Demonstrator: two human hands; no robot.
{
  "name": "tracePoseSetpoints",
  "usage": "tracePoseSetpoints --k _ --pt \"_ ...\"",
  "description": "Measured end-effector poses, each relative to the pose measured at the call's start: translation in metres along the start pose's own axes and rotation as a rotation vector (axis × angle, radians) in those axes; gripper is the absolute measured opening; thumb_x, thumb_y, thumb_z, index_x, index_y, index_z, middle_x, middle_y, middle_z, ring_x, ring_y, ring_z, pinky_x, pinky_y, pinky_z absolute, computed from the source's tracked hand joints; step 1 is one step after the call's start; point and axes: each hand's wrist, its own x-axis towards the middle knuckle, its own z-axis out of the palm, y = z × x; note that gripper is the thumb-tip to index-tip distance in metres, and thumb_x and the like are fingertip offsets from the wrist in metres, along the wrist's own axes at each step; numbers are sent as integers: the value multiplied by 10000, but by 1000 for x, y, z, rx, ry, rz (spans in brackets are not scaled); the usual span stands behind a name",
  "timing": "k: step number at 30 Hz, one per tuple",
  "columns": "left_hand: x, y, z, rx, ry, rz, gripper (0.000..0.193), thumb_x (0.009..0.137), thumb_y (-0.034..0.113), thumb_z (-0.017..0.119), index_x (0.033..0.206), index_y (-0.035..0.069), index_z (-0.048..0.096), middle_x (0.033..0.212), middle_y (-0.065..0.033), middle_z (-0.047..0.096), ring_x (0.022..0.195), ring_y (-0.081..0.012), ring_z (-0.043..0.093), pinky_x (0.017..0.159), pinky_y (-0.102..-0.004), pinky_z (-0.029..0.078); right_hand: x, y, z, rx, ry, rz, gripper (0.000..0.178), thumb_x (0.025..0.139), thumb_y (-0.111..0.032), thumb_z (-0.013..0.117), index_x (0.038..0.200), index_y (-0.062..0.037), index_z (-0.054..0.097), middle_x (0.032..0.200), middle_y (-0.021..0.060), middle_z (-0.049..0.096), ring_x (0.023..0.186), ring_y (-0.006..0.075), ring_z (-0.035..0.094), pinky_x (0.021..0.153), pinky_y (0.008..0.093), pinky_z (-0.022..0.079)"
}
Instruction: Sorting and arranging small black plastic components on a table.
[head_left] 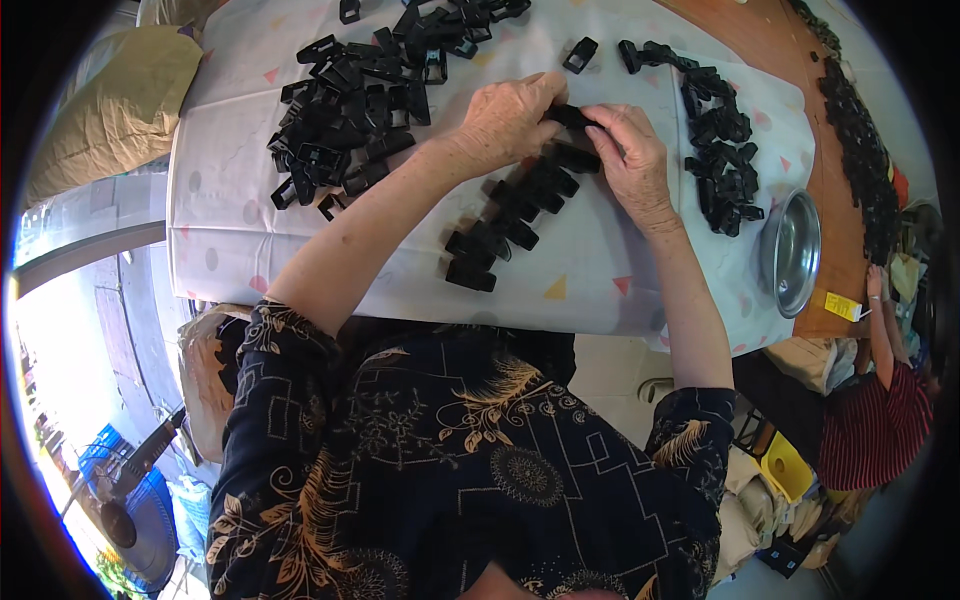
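My left hand (512, 118) and my right hand (632, 158) meet over the middle of the table, fingers closed on a small black plastic piece (572, 117). Its exact kind is partly hidden by my fingers. Just below it, a row of black plastic pieces (515, 210) runs slantwise toward me; whether the held piece joins this row I cannot tell. Left of my left hand lies a heap of loose black plastic pieces (345, 110). One single black piece (580, 54) rests beyond my hands. To the right, a string of black pieces (720, 130) lies in a curve.
A round metal bowl (796, 254) stands at the right edge of the patterned white tablecloth (400, 270). Another person in a striped top (880, 430) is at the brown table, beside a long dark pile (865, 160). At lower left is a fan (140, 525); a brown sack (115, 105) sits upper left.
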Motion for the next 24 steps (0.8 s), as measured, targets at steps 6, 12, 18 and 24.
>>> tracePoseSetpoints --k 6,12,18,24 --pt "-1 -4 1 -64 40 4 376 817 200 727 1109 112 508 905 -70 700 843 -278 688 744 -400 534 6 2 3 -15 67 -37 224 853 35 691 1067 -31 688 999 93 677 918 228 647 792 311 522" --pt "-1 -5 0 -121 32 28 475 826 180 704 1244 145 481 1007 -73 713 924 -305 690 782 -415 550 7 4 3 8 -7 -34 212 849 39 692 1052 -24 695 1006 91 677 915 235 648 779 314 526" --pt "-4 -7 1 -117 23 46 543 824 173 708 1312 171 470 1034 -65 710 912 -277 695 782 -406 554 5 8 1 -191 -64 -219 260 825 8 705 1080 -39 701 1062 63 675 1012 253 633 868 350 491" --pt "-3 -8 -6 -158 -16 45 523 841 218 711 1305 154 477 1027 -78 702 898 -278 696 771 -407 550 1 13 -9 -293 -165 -244 330 842 -42 703 1168 -78 667 1207 76 627 1133 271 597 917 386 471"
